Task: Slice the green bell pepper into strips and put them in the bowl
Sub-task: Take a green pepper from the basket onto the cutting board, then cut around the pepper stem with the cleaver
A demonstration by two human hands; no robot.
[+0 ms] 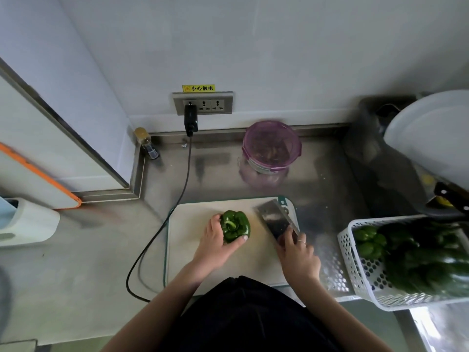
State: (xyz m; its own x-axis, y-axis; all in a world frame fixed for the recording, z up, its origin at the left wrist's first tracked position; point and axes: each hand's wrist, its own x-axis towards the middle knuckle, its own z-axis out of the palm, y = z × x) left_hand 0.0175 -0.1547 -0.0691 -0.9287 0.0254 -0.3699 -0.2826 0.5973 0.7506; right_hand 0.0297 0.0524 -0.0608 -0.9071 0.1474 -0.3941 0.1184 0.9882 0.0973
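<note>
The green bell pepper (235,226) sits whole on the white cutting board (193,250), stem end turned up toward us, a little left of the board's middle. The left hand (215,243) cups it from the near left side, fingers curled round its flank and the thumb pressed against its lower right. To the right, the right hand (298,252) is wrapped round the handle of a cleaver (275,219), a ring on one finger; the broad blade slants up and away over the board's far right corner, apart from the pepper. The board lies on the steel worktop (101,250), close to the front edge. Behind it, near the wall, stands a round container with a purple lid (271,146), something dark inside that I can't make out. At the right a white perforated basket (360,270) holds more green peppers. A black cable (162,227) runs from a plug in the wall socket (203,102) down across the worktop, looping past the board's left side. A small bottle (147,143) stands in the back corner.
</note>
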